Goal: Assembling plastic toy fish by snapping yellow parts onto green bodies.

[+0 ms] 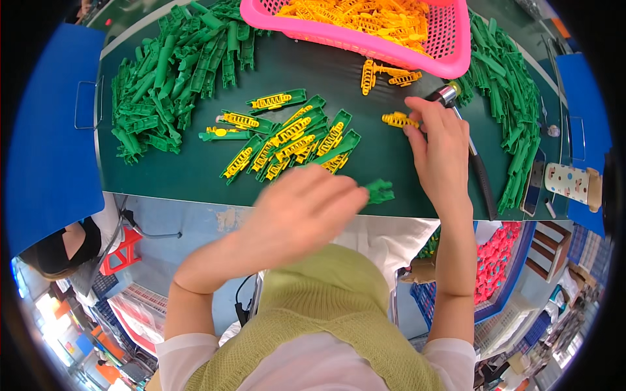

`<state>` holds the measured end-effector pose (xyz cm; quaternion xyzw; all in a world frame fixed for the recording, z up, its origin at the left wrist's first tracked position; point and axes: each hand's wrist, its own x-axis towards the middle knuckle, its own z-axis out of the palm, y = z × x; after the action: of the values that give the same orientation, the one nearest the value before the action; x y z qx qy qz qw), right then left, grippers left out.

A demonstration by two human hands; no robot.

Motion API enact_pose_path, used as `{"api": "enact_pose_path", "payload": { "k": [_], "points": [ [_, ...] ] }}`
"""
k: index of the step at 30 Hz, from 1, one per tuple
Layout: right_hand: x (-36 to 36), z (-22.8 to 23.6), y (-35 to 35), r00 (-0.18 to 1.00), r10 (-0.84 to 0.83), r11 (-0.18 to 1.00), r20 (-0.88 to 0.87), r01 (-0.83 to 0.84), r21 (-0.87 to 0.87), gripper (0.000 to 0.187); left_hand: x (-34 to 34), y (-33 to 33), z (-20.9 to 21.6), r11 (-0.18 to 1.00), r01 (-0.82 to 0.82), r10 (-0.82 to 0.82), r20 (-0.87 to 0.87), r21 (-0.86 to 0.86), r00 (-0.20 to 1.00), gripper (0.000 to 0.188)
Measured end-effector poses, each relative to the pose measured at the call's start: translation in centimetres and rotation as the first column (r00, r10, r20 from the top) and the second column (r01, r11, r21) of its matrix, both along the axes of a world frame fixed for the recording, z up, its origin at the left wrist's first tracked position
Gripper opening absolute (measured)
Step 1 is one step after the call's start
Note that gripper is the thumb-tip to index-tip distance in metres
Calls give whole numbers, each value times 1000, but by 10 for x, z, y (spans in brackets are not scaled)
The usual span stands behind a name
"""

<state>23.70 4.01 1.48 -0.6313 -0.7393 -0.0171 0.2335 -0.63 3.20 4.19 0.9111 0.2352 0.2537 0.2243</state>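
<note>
My left hand (pixel 306 212) is over the table's front edge, smeared by motion, its fingers curled round a green plastic piece (pixel 379 191) that pokes out past the fingertips. Between thumb and fingertips my right hand (pixel 438 146) pinches a ribbed yellow plastic insert (pixel 398 119). More orange-yellow inserts (pixel 369 77) lie just beyond it. Left of centre sits a loose cluster of green channel pieces with yellow inserts in them (pixel 295 131). Just right of my right hand rests a hammer (pixel 479 173) with a metal head and black handle.
A pink basket (pixel 358 44) of yellow inserts stands at the back of the dark green table (pixel 163 179). Green pieces are heaped at left (pixel 173 72) and right (pixel 505 91). A phone (pixel 534 182) and a patterned case (pixel 566 182) lie at the right edge. Another person sits lower left.
</note>
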Motion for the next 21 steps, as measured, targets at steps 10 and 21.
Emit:
{"api": "enact_pose_path", "payload": {
  "k": [10,21],
  "points": [
    [15,-4,-31,992,88,990,-88,-97,-98,26,40,-21,-27,981,-15,79,-329,192,941,40],
    [23,3,-55,913,-24,997,-406,-10,-82,23,50,17,-21,926,237,-120,-365,294,923,32]
  ]
}}
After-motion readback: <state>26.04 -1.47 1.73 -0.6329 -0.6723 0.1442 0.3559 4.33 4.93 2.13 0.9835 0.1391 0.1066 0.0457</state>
